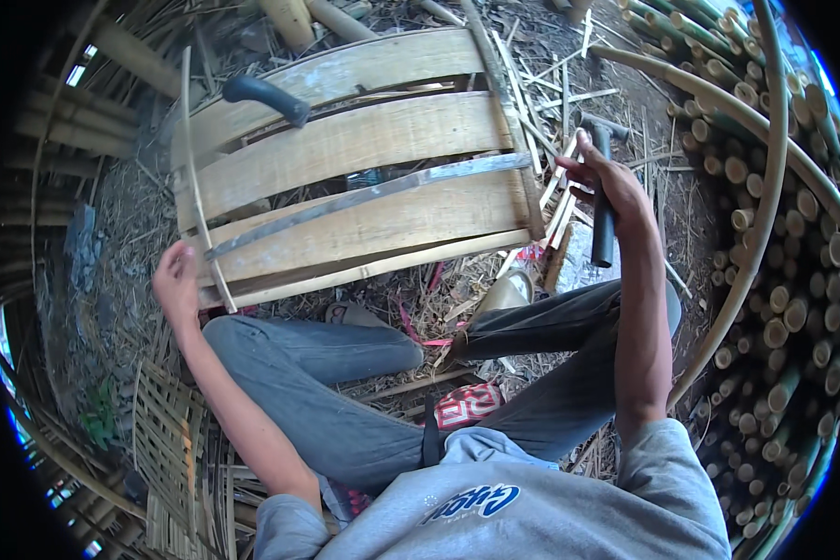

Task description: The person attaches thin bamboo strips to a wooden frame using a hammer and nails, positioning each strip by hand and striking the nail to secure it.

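Note:
A slatted wooden crate [364, 142] lies in front of my knees, with gaps between its pale boards. My left hand [175, 285] is against its near left corner, fingers loosely bent beside a thin upright strip [196, 177]; whether they grip it is hard to see. To the right of the crate, my right hand [623, 191] holds a hammer [603, 245] by its dark handle, some fingers loosely extended. A dark curved handle-like object [266, 97] lies over the upper slats. One narrow grey strip [373, 198] runs slantwise across the lower boards.
Cut bamboo poles [765, 271] are stacked high on the right, with a long bent pole [751, 266] before them. Split slivers [569, 98] litter the ground. Woven bamboo [163, 420] lies at lower left. A sandal [509, 291] shows beside my leg.

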Action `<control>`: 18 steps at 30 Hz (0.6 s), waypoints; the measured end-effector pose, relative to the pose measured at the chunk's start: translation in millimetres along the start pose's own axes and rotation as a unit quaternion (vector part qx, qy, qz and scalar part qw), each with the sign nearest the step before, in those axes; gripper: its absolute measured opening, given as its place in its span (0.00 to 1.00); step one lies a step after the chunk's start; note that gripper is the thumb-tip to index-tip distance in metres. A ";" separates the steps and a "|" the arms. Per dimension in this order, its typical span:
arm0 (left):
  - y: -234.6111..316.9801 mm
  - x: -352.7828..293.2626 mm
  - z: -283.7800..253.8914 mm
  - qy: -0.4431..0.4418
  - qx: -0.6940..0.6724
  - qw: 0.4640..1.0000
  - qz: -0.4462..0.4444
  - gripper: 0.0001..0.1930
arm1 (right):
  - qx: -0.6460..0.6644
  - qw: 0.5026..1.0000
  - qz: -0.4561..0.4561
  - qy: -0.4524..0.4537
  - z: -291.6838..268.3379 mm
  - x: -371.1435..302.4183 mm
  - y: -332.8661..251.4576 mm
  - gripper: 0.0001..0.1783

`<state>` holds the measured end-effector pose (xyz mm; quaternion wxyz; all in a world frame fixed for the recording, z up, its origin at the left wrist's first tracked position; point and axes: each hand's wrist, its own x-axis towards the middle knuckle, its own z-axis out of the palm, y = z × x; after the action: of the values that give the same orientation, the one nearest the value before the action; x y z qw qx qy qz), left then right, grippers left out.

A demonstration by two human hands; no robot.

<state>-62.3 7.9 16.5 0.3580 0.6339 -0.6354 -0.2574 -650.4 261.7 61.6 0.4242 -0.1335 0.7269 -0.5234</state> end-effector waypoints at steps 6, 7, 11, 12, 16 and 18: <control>146.7 -104.9 95.1 -0.027 0.049 0.977 0.204 0.08 | 0.000 0.997 -0.038 0.066 -76.0 -18.2 -20.5 0.33; 165.3 -133.9 117.2 -0.079 0.043 0.971 0.221 0.08 | -0.044 0.994 -0.043 0.094 -86.4 -20.9 -25.0 0.29; 223.8 -218.4 212.6 -0.199 -0.051 0.902 0.380 0.10 | -0.168 0.976 -0.078 0.113 -161.6 13.1 14.9 0.23; 230.2 -225.7 227.4 -0.208 -0.056 0.900 0.378 0.12 | -0.208 0.966 -0.041 0.150 -177.1 19.6 33.8 0.24; 257.6 -214.7 275.3 -0.144 0.090 0.877 0.450 0.27 | -0.209 0.930 0.077 0.293 -206.0 25.1 149.0 0.25; 266.8 -215.3 291.8 -0.161 0.148 0.877 0.428 0.47 | -0.158 0.919 0.106 0.345 -195.2 15.9 215.2 0.28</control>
<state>-469.0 201.0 18.9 0.2281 0.2958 -0.9241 -0.0809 -753.9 467.6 -116.0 0.1739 0.0675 0.9113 -0.3670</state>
